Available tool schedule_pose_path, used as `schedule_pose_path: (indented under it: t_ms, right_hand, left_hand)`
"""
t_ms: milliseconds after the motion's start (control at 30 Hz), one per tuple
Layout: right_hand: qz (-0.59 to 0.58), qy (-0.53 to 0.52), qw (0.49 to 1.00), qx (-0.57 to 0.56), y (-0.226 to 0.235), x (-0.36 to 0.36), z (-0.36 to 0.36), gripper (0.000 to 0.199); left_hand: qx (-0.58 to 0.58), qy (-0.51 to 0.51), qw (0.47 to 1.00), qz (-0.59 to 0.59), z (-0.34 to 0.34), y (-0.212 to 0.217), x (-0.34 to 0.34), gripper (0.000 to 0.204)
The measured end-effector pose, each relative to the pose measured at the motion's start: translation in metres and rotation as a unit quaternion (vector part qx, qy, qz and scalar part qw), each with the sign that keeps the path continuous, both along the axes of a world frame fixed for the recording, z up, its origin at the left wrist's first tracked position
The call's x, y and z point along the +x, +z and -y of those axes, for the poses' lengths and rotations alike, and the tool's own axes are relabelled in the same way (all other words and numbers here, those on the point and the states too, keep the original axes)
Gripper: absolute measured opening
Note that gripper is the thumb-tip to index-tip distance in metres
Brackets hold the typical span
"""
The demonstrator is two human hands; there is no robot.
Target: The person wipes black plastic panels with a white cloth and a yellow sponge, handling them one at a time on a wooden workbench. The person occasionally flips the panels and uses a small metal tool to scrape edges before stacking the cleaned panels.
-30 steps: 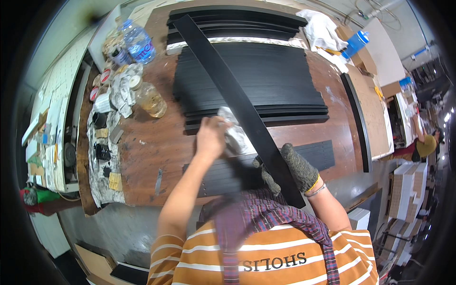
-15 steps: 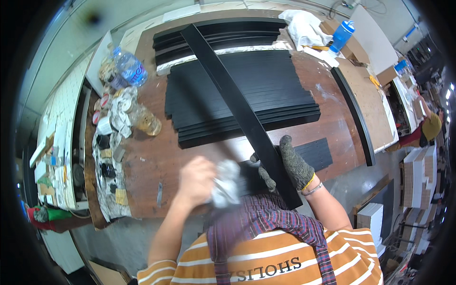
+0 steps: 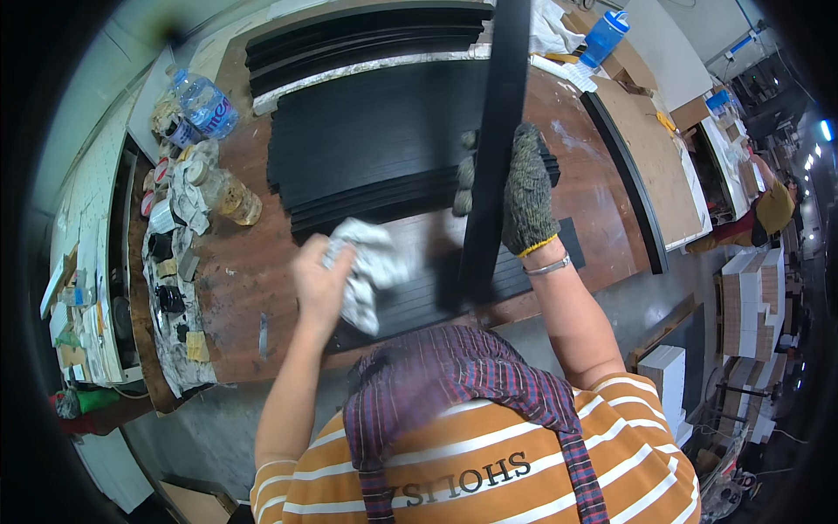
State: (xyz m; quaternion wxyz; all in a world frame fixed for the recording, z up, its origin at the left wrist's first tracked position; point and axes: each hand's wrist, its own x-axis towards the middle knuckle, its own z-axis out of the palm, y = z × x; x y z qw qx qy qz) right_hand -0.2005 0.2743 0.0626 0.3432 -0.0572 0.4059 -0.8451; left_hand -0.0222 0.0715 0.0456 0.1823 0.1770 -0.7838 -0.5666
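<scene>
Two hands busy; left hand (image 3: 319, 279) gripping white rag (image 3: 367, 266), gloved right hand (image 3: 526, 188) clasping black strip (image 3: 493, 131)

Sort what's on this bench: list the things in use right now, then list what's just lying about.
In use:
- left hand gripping white rag
- gloved right hand holding long black strip

Lying about:
- stack of black panels
- water bottle
- amber jar
- blue bottle

The long strip (image 3: 496, 131) is matt black and smooth. The rag (image 3: 367, 266) is crumpled white cloth. The right hand (image 3: 524, 188) wears a coarse grey knit glove. The desk (image 3: 236, 279) is worn brown wood.
</scene>
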Motion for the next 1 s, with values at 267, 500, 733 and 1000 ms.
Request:
schedule_pose_path:
  t_ms: [267, 500, 733, 1000]
  right_hand:
    - [-0.515, -0.162, 0.786, 0.302, -0.027, 0.001, 0.034, 0.039]
    - [0.064, 0.122, 0.99, -0.041, 0.001, 0.001, 0.002, 0.064]
    - [-0.464, 0.066, 0.852, 0.231, -0.039, 0.05, 0.021, 0.035]
    - [-0.461, 0.11, 0.807, 0.351, -0.057, 0.07, 0.009, 0.039]
  left_hand:
    - [-0.313, -0.113, 0.918, -0.217, -0.056, -0.018, -0.032, 0.023]
    - [-0.007, 0.152, 0.985, -0.083, 0.004, -0.038, -0.005, 0.03]
    - [-0.418, -0.043, 0.87, -0.258, -0.013, 0.002, -0.058, 0.039]
    - [-0.456, -0.052, 0.834, -0.306, -0.009, 0.004, -0.044, 0.028]
